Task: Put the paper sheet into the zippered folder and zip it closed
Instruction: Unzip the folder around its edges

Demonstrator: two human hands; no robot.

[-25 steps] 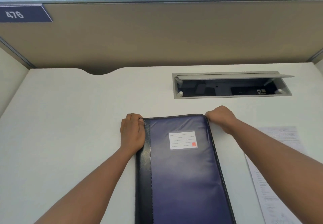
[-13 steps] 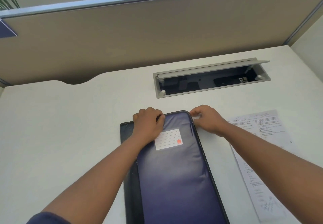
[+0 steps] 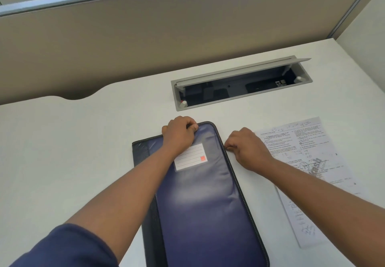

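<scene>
While the folder lies flat on the matte white surface, its padded navy cover shows a soft sheen and shallow creases, with pale stitching along a dark zipper edge and rounded corners. A black grained spine strip runs down its left side, and a white lined label with a small orange square sits near the top. The left hand rests on the folder's far edge, fingers curled over that edge and gripping it. The right hand sits just beside the folder's right edge, fingers clenched in a pinch at the zipper line; the pull itself is too small to make out. The sheet, thin, printed and scribbled on, lies flat on the surface right of the folder, partly under the right forearm. Beyond, a grey metal cable box with its lid raised is set into the surface, before a beige fabric partition.
</scene>
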